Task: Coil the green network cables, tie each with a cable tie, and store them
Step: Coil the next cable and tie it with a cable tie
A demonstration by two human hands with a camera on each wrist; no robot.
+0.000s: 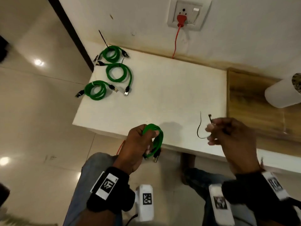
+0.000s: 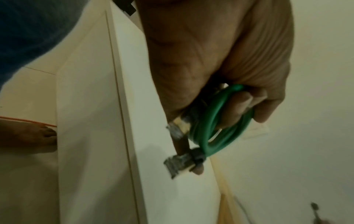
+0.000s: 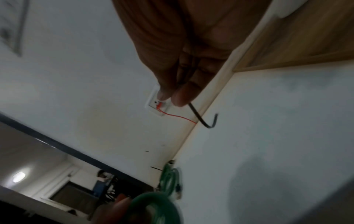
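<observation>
Your left hand fingers are clamped around the coiled green cable at the desk edge; your right hand pinches the cable tie at the coil's three o'clock, its loose end curving toward the coil.

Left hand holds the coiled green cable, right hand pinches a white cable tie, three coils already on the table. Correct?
Not quite: the cable tie the right hand pinches is black, as the head view shows. The left hand grips the coiled green cable; three coils lie on the table.
</observation>
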